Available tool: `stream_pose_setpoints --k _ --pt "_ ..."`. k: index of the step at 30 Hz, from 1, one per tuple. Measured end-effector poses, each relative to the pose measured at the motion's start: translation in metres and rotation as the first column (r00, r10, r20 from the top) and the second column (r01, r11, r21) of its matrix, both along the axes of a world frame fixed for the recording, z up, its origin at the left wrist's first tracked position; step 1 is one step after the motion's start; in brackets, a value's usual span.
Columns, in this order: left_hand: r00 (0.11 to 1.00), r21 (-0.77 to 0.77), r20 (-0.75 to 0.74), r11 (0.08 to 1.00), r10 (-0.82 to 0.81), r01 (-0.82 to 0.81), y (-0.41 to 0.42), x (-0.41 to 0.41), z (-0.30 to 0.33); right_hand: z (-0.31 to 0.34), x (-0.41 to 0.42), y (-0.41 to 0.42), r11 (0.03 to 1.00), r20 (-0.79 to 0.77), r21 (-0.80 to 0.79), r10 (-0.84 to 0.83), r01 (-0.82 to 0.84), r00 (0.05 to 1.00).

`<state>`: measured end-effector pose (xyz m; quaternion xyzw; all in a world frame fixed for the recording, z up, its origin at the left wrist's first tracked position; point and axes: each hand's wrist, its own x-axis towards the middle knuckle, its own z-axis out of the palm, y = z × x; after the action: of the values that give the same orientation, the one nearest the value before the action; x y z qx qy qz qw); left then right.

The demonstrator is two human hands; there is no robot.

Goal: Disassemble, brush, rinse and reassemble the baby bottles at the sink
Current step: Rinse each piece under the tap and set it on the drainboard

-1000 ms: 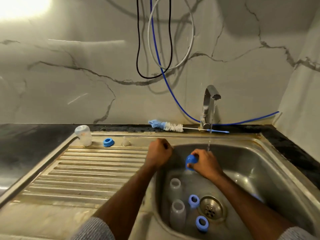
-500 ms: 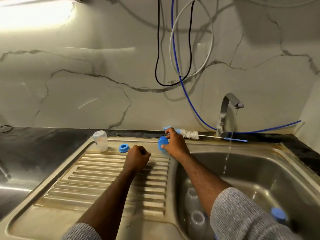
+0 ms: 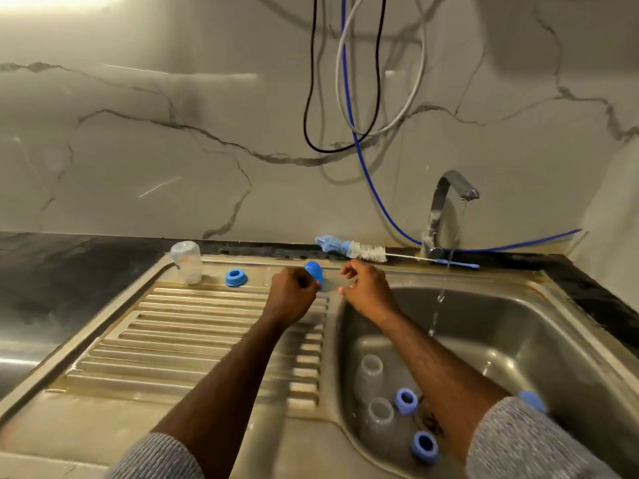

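The blue cap [image 3: 314,273] stands on the steel drainboard [image 3: 193,326] at its back edge, just left of the sink basin [image 3: 539,340]. The left hand [image 3: 292,295] hovers in front of the cap with its fingers curled into a fist, holding nothing that can be seen. The right hand [image 3: 368,292] hangs at the basin's back left corner, just right of the cap, fingers loosely spread and empty.

Further left of the cap on the drainboard sit a blue ring [image 3: 236,278] and, beyond it, an upturned clear bottle [image 3: 187,261]. Behind the cap a bottle brush [image 3: 352,249] lies along the dark surface [image 3: 69,271], reaching toward the tap [image 3: 446,209], which runs a thin stream into the basin.

Inside the basin, well in front of the cap, two clear bottles [image 3: 370,375] [image 3: 380,418] lie with two blue rings [image 3: 406,401] [image 3: 424,445] beside them.
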<state>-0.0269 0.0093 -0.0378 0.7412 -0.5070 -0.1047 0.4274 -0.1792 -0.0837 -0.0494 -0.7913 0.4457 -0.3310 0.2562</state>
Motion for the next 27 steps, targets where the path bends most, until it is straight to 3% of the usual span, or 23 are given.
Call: stream_pose_setpoints --k 6,8,11,16,21,24,27 --pt "0.971 -0.003 -0.019 0.971 -0.238 0.238 -0.023 -0.078 -0.010 -0.031 -0.104 0.004 0.998 -0.152 0.012 0.065 -0.064 0.986" --pt "0.965 0.028 -0.022 0.965 -0.261 0.262 -0.030 -0.099 -0.019 -0.039 -0.128 0.009 0.981 -0.195 0.147 0.158 -0.130 0.968" --pt "0.978 0.007 -0.073 0.980 -0.196 0.197 -0.039 -0.119 -0.035 -0.048 -0.138 0.020 0.908 -0.163 0.335 0.318 -0.250 0.934" --pt "0.989 0.006 -0.134 0.997 -0.070 0.071 -0.045 -0.121 -0.054 -0.068 -0.110 0.031 0.891 -0.342 0.338 0.417 -0.303 0.842" --pt "0.980 -0.052 -0.199 0.998 -0.030 0.020 -0.056 -0.121 -0.053 -0.075 -0.112 0.016 0.925 -0.194 0.341 0.242 -0.166 0.951" --pt "0.957 0.033 -0.286 0.999 0.048 -0.041 -0.067 -0.131 -0.054 -0.063 -0.139 -0.002 0.954 -0.127 0.299 0.012 0.027 0.992" --pt "0.909 0.106 -0.415 0.994 0.032 0.014 -0.073 -0.149 -0.059 -0.050 -0.166 -0.020 0.950 -0.081 0.263 -0.154 0.170 0.985"
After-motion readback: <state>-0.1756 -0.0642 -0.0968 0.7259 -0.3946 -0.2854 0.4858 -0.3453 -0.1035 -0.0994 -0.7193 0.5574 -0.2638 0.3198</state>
